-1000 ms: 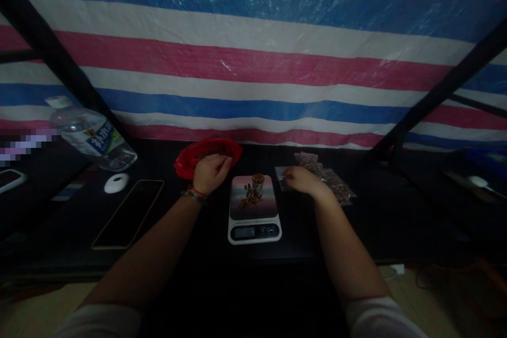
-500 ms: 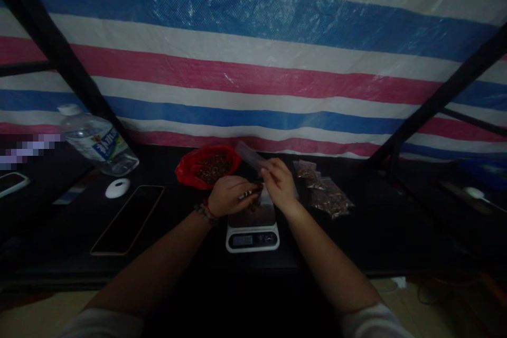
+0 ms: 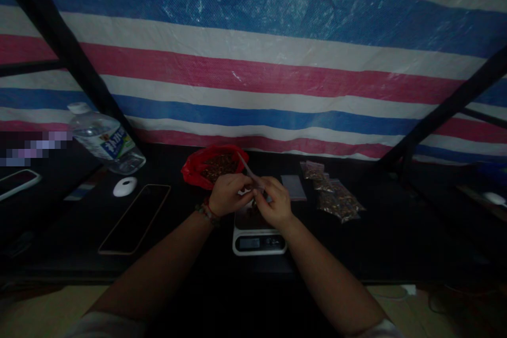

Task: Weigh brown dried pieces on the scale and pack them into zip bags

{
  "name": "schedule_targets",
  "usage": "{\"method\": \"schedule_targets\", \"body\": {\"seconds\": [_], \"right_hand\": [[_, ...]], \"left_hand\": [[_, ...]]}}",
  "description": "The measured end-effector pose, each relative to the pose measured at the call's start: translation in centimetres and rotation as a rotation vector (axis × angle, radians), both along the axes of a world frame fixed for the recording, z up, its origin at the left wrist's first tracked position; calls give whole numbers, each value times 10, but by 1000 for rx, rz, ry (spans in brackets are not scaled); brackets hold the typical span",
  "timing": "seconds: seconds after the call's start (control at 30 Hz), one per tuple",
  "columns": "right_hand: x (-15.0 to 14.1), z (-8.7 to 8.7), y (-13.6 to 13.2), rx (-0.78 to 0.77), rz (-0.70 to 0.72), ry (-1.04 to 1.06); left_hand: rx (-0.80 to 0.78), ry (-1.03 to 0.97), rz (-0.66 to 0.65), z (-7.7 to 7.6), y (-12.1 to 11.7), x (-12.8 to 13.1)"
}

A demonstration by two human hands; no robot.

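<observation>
Both hands meet above a small kitchen scale (image 3: 259, 240) on a dark table. My left hand (image 3: 227, 194) and my right hand (image 3: 274, 203) are closed on a small clear plastic bag (image 3: 250, 173), whose top sticks up between them. The scale's platform is mostly hidden under the hands. Just behind them lies a red plastic bag (image 3: 214, 166), open, with brown bits inside. To the right sit several filled clear packets (image 3: 336, 198) and a flat empty clear bag (image 3: 293, 187).
A phone (image 3: 134, 217) lies flat at the left, with a white round object (image 3: 125, 186) and a tipped water bottle (image 3: 106, 140) behind it. Another device (image 3: 18, 182) sits at the far left. A striped tarp (image 3: 257, 74) hangs behind, crossed by black frame bars.
My left hand left the red bag and my right hand left the packets, carrying a clear bag. Both came together over the scale, now holding that bag between them.
</observation>
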State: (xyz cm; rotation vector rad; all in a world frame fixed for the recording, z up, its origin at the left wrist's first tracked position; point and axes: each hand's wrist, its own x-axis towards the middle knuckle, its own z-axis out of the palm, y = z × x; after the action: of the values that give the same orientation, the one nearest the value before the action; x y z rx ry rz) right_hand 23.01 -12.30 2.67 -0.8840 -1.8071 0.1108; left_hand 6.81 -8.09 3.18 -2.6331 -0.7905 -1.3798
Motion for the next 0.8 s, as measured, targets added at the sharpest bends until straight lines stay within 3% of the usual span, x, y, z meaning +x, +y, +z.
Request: {"method": "schedule_targets", "body": {"seconds": [0.2, 0.43, 0.8], "right_hand": [[-1, 4, -4, 9, -20, 71], [-3, 2, -1, 44, -70, 76], [-2, 4, 0, 26, -108, 70]], "left_hand": [[39, -25, -56, 6, -4, 2], [22, 2, -11, 1, -3, 0], [-15, 77, -79, 3, -3, -1]]}}
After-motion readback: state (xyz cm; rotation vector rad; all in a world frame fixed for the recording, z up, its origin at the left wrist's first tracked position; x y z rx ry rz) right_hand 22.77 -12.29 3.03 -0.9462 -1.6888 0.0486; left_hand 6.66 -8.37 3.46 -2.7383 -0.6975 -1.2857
